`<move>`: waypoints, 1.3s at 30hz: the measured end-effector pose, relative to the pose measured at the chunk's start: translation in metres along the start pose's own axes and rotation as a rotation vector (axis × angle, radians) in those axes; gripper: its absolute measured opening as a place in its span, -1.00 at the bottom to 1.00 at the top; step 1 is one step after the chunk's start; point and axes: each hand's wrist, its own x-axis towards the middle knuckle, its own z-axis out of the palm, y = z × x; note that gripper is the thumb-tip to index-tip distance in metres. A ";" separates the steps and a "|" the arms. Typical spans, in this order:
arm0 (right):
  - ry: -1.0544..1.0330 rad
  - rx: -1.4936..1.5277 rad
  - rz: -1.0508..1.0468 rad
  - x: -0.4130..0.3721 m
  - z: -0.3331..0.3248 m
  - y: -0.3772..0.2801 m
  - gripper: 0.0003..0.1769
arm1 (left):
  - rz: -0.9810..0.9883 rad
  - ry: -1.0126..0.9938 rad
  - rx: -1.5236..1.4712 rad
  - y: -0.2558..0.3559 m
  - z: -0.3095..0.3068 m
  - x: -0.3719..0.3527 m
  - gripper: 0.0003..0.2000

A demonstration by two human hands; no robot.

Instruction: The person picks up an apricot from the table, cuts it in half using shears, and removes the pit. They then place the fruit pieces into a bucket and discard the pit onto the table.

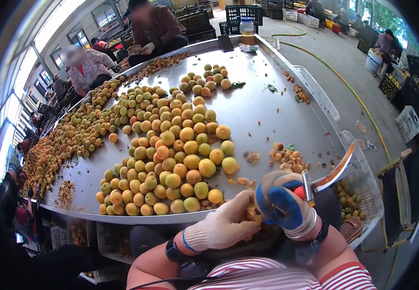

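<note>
My left hand [231,220], in a pale knitted glove, is closed around a yellow-orange fruit [254,215] near the table's front edge. My right hand [284,200], in a blue-palmed glove, is wrapped round the red handle of a curved knife [332,174], whose blade points up and to the right. Both hands meet at the fruit, which they partly hide. Many whole yellow-green fruits [170,164] lie on the metal table [253,106] to the left. Beyond my right hand sits a small heap of fruit pieces [289,159].
A clear crate [371,203] with green fruits stands at the right. A jar [247,31] and a phone [226,43] lie at the table's far end. Two people [154,29] [86,67] sit along the far left side. A yellow hose [345,82] crosses the floor.
</note>
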 end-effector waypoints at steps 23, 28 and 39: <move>0.687 0.426 0.034 -0.003 -0.011 0.067 -0.80 | 0.133 0.484 0.502 -0.003 -0.018 0.006 -0.59; 0.554 -0.228 -0.084 -0.016 -0.050 0.099 -0.28 | 0.184 0.546 0.617 -0.045 -0.011 0.014 -0.67; 0.076 -0.259 -0.095 -0.015 -0.121 0.124 -0.44 | 0.070 0.436 0.525 -0.012 0.003 -0.060 -0.69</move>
